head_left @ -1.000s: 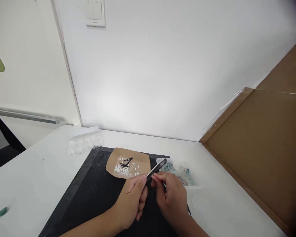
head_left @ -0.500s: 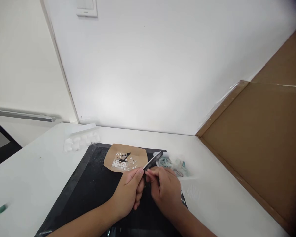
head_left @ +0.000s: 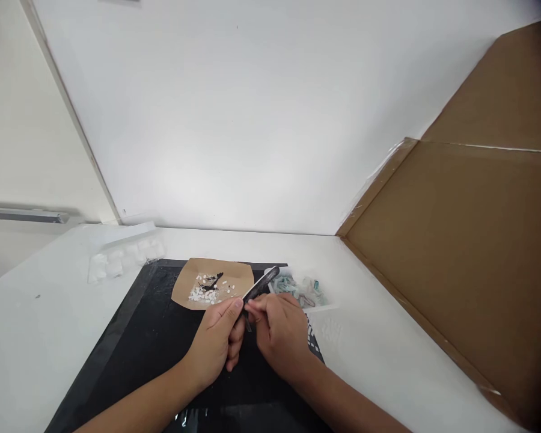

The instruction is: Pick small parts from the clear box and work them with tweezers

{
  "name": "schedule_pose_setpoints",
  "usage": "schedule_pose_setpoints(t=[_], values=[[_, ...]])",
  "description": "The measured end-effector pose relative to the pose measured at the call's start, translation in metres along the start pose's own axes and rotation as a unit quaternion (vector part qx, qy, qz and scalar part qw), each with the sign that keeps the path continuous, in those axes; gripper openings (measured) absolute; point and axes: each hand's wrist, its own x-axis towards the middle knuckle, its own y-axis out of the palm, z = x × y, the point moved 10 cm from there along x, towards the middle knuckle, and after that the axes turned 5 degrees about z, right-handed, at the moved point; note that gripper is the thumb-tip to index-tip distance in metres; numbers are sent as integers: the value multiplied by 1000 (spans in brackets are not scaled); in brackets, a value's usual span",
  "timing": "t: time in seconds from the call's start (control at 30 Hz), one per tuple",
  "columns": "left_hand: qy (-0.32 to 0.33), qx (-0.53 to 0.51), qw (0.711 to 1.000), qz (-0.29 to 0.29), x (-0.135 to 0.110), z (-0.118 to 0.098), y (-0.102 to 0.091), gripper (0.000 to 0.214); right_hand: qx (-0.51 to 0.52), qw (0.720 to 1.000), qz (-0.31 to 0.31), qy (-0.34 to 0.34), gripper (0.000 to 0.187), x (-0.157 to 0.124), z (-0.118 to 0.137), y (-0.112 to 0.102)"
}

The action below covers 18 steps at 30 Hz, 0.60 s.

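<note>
My left hand (head_left: 215,343) is closed round the lower end of a slim black bar (head_left: 262,284) with a rounded tip and a pale edge. The bar tilts up to the right. Close against it, my right hand (head_left: 279,331) has its fingers pinched at the bar's side; whatever is between those fingertips is too small to make out. Just beyond the hands lies a tan paper tray (head_left: 238,272), with small white bits (head_left: 202,294) and black scraps (head_left: 213,282) on it. Behind my right hand sits a whitish tray (head_left: 322,308) of crumpled green-and-clear plastic scraps (head_left: 304,291).
A black mat (head_left: 130,349) covers the middle of the white table (head_left: 22,343). Clear packaging with white pads (head_left: 126,255) lies at the back left. A white wall (head_left: 229,120) rises behind, and a brown cardboard panel (head_left: 455,228) stands on the right.
My view has turned slightly right, so everything sits further left in the picture. Both hands keep their hold at the black bar. A thin dark sliver now shows below the bar between the hands.
</note>
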Motion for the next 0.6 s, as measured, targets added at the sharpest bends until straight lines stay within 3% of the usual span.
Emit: schedule_pose_setpoints(t=[0.2, 0.33, 0.5, 0.6], values=[[2, -3, 1000, 12, 0, 2, -2, 50, 8, 999, 30, -24, 21, 3, 2, 4], [4, -16, 1000, 24, 3, 4, -2, 46, -9, 1000, 2, 6, 19, 4, -4, -2], [14, 7, 1000, 24, 3, 2, -3, 46, 16, 999, 24, -19, 21, 5, 1, 3], [19, 12, 999, 29, 2, 0, -1, 40, 2, 1000, -4, 15, 17, 6, -7, -3]])
